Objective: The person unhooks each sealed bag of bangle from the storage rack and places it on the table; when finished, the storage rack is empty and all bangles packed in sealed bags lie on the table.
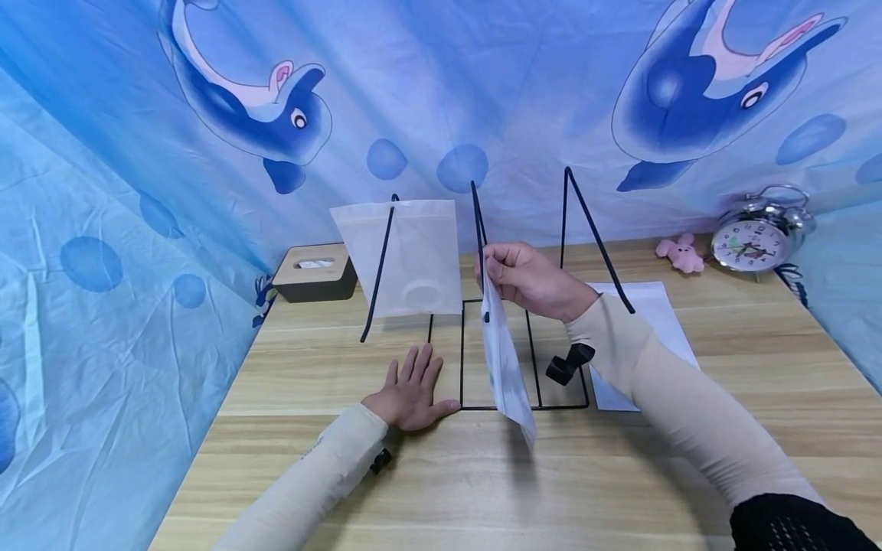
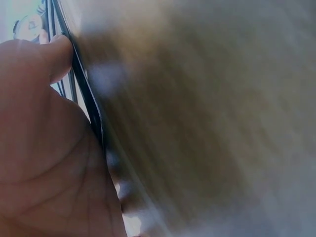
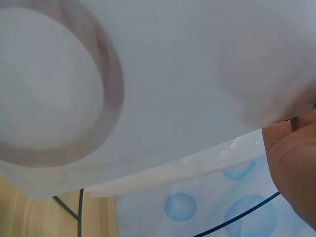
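My right hand point(image 1: 520, 279) pinches the upper edge of a translucent white bag point(image 1: 503, 360) at the middle upright of a black wire rack point(image 1: 524, 408). A ring-shaped outline shows through that bag point(image 3: 114, 94) in the right wrist view, where part of the right hand point(image 3: 291, 158) appears at its edge. With fingers spread, my left hand point(image 1: 411, 392) rests on the table, its thumb at the rack's base. The left wrist view has the left hand point(image 2: 44, 143) close to a dark wire. Another white bag point(image 1: 413, 260) stands in the rack's left upright.
A flat white sheet or bag point(image 1: 651, 321) lies right of the rack, partly behind the right forearm. The rack's right upright point(image 1: 599, 237) rises above it. A tissue box point(image 1: 313, 283) stands at back left; a pink plush toy point(image 1: 681, 254) and an alarm clock point(image 1: 751, 243) stand at back right.
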The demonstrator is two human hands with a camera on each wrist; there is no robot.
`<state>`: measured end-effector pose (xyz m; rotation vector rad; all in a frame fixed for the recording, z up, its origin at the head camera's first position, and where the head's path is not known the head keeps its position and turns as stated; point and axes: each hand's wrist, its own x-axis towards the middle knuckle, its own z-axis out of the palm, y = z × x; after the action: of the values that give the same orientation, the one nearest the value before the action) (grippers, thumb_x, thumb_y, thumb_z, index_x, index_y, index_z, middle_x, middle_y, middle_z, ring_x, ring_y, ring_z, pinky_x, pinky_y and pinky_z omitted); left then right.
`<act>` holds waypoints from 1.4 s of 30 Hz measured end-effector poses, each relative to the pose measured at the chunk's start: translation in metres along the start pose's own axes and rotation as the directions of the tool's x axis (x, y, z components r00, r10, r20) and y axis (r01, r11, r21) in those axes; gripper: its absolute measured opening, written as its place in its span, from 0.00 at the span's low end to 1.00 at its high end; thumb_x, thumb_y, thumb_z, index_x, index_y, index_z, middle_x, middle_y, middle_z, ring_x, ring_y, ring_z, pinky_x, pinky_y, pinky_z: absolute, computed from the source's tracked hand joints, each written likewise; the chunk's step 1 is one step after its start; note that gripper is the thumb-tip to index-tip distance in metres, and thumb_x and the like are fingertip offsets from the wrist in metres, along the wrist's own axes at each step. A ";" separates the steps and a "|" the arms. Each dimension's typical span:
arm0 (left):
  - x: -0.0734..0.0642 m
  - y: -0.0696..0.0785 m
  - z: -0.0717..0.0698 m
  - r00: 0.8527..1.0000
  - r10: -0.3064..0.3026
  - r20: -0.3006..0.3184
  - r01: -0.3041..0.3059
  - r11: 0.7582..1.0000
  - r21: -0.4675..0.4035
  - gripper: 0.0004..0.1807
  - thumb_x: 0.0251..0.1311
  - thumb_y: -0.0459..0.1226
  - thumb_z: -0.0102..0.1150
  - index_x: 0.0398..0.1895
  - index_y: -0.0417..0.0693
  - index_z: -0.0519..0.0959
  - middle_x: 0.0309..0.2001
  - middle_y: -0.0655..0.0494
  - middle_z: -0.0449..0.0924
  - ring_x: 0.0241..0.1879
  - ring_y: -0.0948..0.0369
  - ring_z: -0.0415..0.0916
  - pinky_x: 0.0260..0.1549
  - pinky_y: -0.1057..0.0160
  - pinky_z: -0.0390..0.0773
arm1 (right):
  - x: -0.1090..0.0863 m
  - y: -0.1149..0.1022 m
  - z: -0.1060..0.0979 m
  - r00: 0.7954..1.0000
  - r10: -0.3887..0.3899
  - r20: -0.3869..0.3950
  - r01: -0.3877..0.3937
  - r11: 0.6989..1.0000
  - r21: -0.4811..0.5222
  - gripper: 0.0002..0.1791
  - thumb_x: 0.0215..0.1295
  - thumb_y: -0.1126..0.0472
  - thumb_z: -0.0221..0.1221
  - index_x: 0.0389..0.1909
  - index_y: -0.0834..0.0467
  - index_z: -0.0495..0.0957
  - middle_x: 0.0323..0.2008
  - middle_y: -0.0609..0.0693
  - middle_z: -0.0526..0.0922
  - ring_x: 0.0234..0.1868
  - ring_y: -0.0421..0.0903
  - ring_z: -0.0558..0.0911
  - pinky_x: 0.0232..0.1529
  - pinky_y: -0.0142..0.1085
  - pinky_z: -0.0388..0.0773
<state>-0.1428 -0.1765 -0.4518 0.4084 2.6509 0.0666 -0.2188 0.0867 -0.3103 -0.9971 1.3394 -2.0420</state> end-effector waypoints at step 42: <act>0.002 0.001 0.000 1.000 -0.005 0.011 0.005 1.000 0.007 0.52 0.67 0.71 0.34 0.82 0.49 0.39 0.80 0.48 0.21 0.77 0.49 0.18 0.70 0.38 0.30 | -0.105 0.001 0.013 0.978 -0.130 -0.161 0.114 0.988 -0.108 0.11 0.77 0.64 0.54 0.42 0.53 0.86 0.41 0.47 0.85 0.42 0.41 0.79 0.46 0.33 0.75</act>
<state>-0.1441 -0.1749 -0.4523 0.4039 2.6416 0.0533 -0.1446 0.1561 -0.3394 -0.9904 1.5118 -2.2117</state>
